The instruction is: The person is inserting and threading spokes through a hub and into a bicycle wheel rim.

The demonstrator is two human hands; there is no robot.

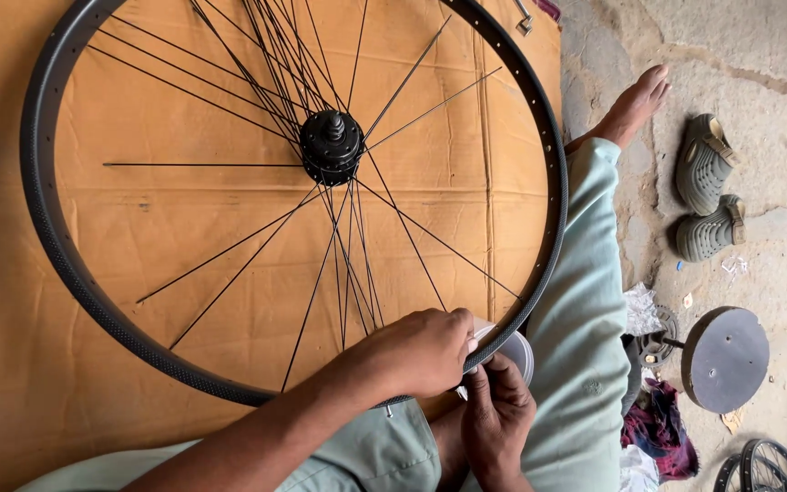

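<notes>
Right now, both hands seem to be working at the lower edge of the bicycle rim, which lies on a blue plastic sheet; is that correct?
Not quite: the head view shows the bicycle rim lying on brown cardboard, not a blue plastic sheet. The rest holds: the left hand and the right hand are both at the rim's lower edge.

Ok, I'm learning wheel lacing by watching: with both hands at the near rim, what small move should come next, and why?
Probably seat that spoke end in its rim hole. The left hand presses on the black rim where a spoke arrives, and the right hand pinches something small just under it. Several spokes from the hub hang loose, short of the rim.
</notes>
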